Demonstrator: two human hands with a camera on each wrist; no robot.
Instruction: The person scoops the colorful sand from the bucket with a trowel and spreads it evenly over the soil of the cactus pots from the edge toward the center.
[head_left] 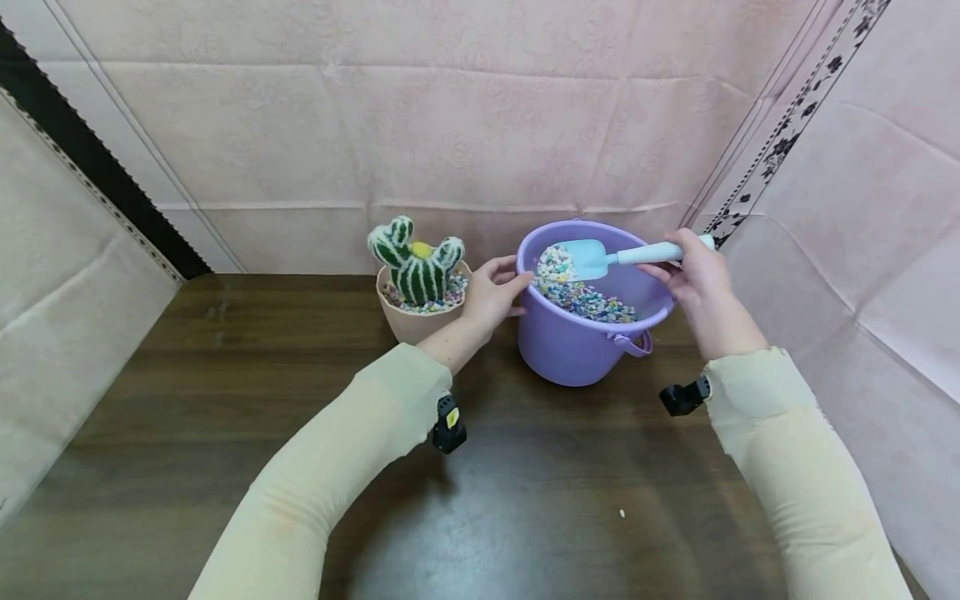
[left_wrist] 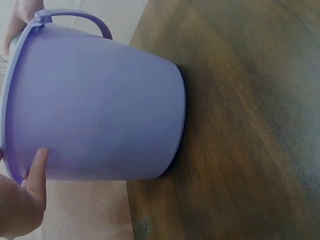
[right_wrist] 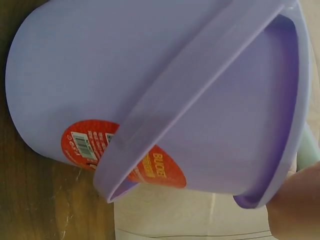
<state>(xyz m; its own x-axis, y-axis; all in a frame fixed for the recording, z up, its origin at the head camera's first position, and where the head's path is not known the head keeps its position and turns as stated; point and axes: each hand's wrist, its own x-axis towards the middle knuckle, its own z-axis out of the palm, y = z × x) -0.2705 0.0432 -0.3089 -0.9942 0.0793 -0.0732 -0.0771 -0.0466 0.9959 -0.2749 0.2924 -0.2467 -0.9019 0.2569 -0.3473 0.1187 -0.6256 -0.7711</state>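
A purple bucket stands on the table, with multicoloured pebbles inside. My right hand grips the handle of a light blue shovel, which lies across the bucket's mouth. Pale pebbles fill the shovel's blade. At the bucket's left rim, my left hand holds on, thumb at the edge and fingers along the outer wall. In the left wrist view that hand shows low against the bucket. The right wrist view shows the bucket's carrying handle hanging down its side.
A knitted cactus sits in a beige pot topped with coloured pebbles, just left of my left hand. One pale pebble lies on the wooden table. Patterned cloth hangs behind and on both sides.
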